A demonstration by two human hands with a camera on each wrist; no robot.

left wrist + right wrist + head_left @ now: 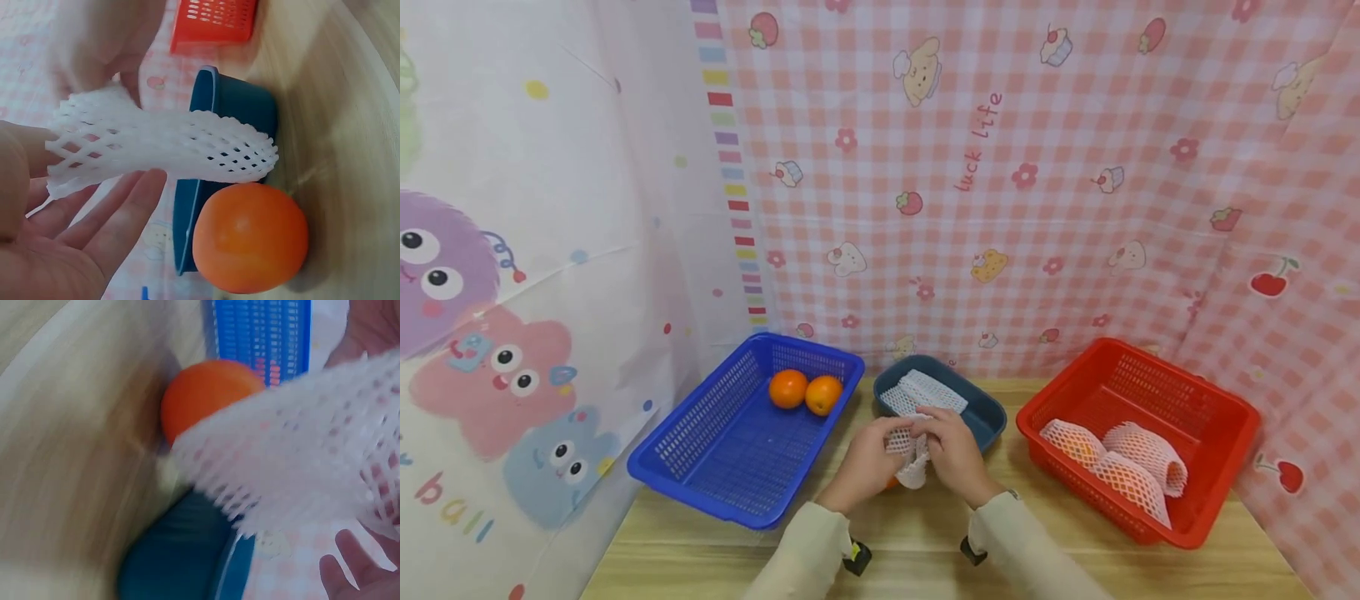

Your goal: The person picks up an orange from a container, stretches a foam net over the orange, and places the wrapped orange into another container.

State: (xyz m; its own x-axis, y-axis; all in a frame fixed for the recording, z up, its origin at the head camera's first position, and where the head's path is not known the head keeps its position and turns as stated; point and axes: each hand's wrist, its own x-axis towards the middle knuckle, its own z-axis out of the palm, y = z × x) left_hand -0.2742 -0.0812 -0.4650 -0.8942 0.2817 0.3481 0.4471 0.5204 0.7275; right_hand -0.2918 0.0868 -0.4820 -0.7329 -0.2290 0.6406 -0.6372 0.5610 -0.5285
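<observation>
Both hands hold a white foam net sleeve [913,472] over the table's middle. My left hand [867,460] grips its upper end from the left, several fingers stretched out below it in the left wrist view. From the other side, my right hand [957,454] pinches the sleeve's edge. The net [181,140] hangs as a limp tube with nothing visible inside. Below it, a bare orange [250,237] stands on the wooden table, mostly hidden by the hands in the head view. Behind the hands is a dark teal basket [992,417] with more foam nets [928,390].
To the left, a blue basket [658,471] holds two bare oranges [806,392]. A red basket [1206,500] on the right contains several net-wrapped oranges [1131,483]. Patterned cloth [880,183] hangs behind the wooden table [917,550] and at its sides.
</observation>
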